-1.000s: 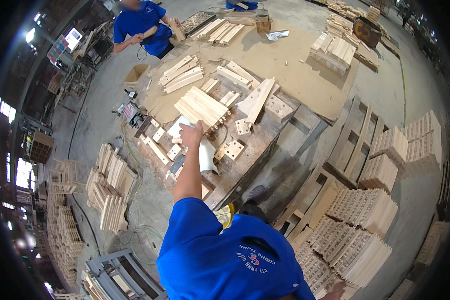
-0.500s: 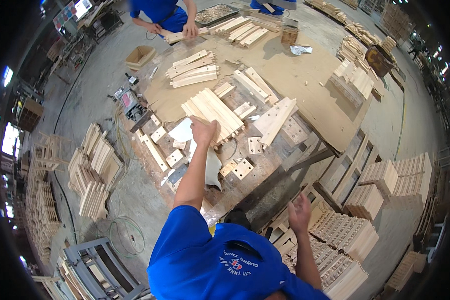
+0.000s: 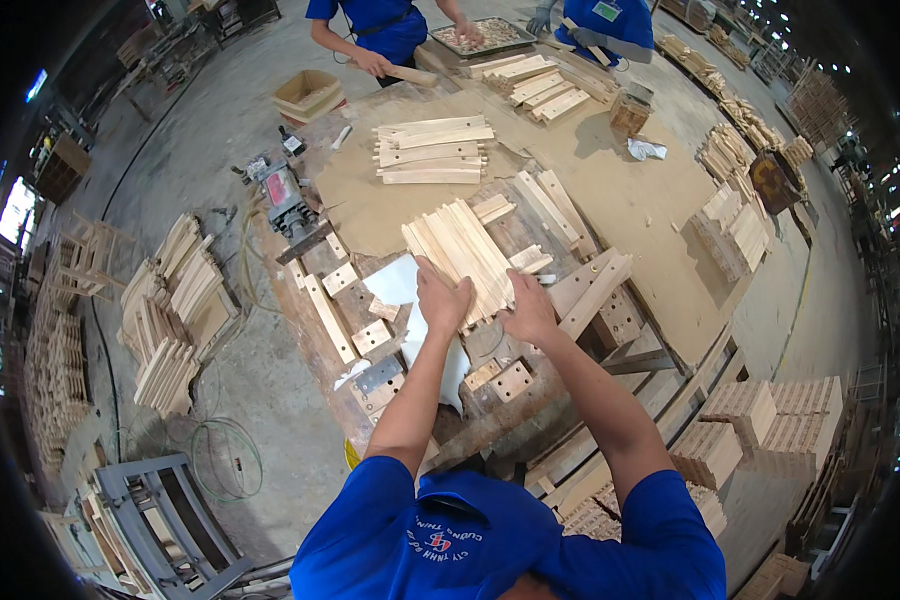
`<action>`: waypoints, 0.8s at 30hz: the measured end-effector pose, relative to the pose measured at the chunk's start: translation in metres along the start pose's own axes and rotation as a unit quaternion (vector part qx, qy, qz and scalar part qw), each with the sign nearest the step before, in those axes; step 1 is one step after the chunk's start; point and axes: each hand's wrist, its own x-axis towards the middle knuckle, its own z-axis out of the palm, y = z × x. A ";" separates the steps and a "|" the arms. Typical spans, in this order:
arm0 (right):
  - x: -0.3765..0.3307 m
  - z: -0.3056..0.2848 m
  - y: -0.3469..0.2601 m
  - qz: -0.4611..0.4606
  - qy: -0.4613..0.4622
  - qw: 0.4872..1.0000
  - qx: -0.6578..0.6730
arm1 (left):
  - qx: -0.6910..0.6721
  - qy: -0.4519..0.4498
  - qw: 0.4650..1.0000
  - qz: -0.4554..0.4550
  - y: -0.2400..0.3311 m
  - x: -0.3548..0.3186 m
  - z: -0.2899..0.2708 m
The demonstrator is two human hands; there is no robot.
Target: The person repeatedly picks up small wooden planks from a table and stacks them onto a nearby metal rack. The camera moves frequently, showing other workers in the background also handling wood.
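A bundle of pale wooden slats [image 3: 465, 255], laid side by side with small tenons at their ends, rests on the worktable [image 3: 490, 425]. My left hand [image 3: 442, 298] grips its near left side. Across from it, my right hand [image 3: 528, 312] holds the near right side, so the bundle sits between my two hands. Under my left wrist a white sheet [image 3: 395, 282] partly shows. Drilled wooden blocks [image 3: 512, 381] lie by my right forearm, and a long slat [image 3: 330, 318] is left of my left hand.
Another slat pile [image 3: 432, 150] lies beyond on brown cardboard [image 3: 355, 205]. A clamp-like metal device [image 3: 288, 205] stands at the table's left edge. Two co-workers in blue handle wood at the far side. Stacked wooden parts [image 3: 740, 430] stand right; a cardboard box [image 3: 310, 97] sits far left.
My right hand has come up from beside the table to the slat bundle's right side. My left hand stays at its left side. The view has shifted.
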 end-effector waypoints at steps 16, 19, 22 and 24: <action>0.047 -0.007 -0.009 0.067 -0.023 0.996 -0.060 | 0.149 0.030 0.986 -0.074 0.046 0.006 0.010; 0.049 -0.010 -0.009 0.063 -0.015 0.994 -0.086 | 0.161 0.006 0.984 -0.075 0.050 0.005 0.004; 0.053 -0.013 -0.011 0.049 -0.009 0.994 -0.100 | 0.170 0.020 0.982 -0.074 0.048 0.006 0.004; 0.054 -0.013 -0.015 0.050 -0.009 0.993 -0.102 | 0.174 0.030 0.981 -0.078 0.047 0.007 0.004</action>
